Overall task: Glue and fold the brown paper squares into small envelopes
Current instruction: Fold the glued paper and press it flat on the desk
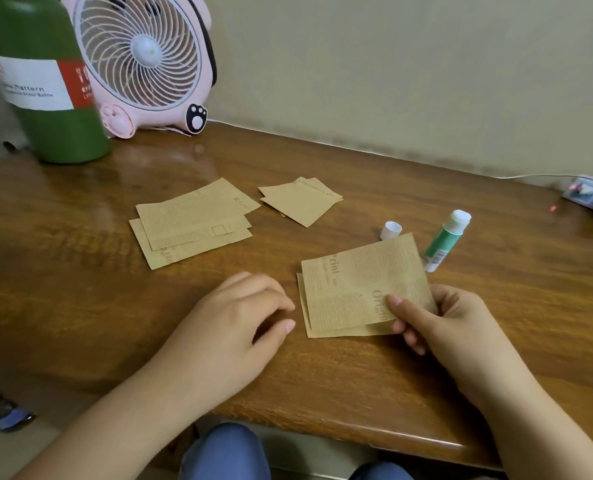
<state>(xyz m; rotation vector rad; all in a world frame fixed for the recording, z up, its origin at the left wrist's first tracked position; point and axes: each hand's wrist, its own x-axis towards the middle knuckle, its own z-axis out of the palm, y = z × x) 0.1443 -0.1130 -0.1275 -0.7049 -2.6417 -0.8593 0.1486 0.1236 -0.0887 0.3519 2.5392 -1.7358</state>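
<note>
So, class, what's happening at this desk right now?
A person sits at a wooden table. The right hand pinches brown printed papers; the left hand rests loosely beside them, holding nothing. An uncapped glue stick and its cap lie behind, with two more paper piles farther back.

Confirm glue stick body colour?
Green, with a white end; the glue stick shows best in the head view.

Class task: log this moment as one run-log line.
right hand: pinches brown paper | left hand: holds nothing, on table | glue stick: uncapped, lying | cap: beside it
</note>
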